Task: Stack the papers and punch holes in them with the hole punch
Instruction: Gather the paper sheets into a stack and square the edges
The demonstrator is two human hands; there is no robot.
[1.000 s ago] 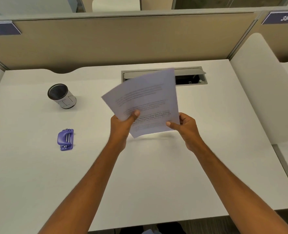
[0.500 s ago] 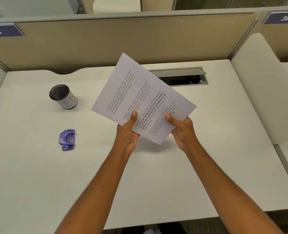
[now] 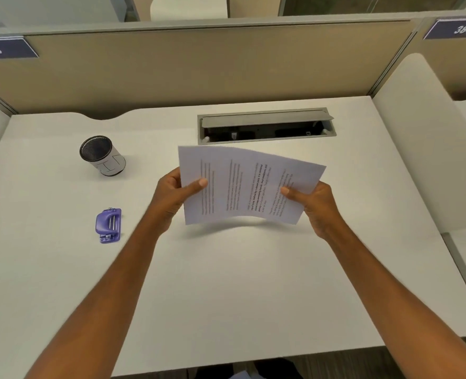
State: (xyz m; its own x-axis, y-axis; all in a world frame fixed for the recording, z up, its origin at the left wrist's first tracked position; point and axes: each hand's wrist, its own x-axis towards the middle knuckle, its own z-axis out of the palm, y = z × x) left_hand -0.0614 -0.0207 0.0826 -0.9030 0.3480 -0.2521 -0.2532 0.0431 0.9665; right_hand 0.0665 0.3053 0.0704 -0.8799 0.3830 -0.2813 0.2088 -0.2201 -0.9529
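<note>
While the papers (image 3: 242, 184) hang in the air, well to the right of the hole punch (image 3: 108, 225), both hands carry them: left grip (image 3: 173, 198) pinches the near-punch edge, thumb on top; right grip (image 3: 315, 206) pinches the far edge likewise. Sheets look squared up, bowed slightly, so stacking seems nearly done. Nothing punched yet; the punch lies untouched on the surface (image 3: 226, 283). Next call, I'd say: free one hand, bring an edge over to that punch, feed the slot without sheets slipping.
</note>
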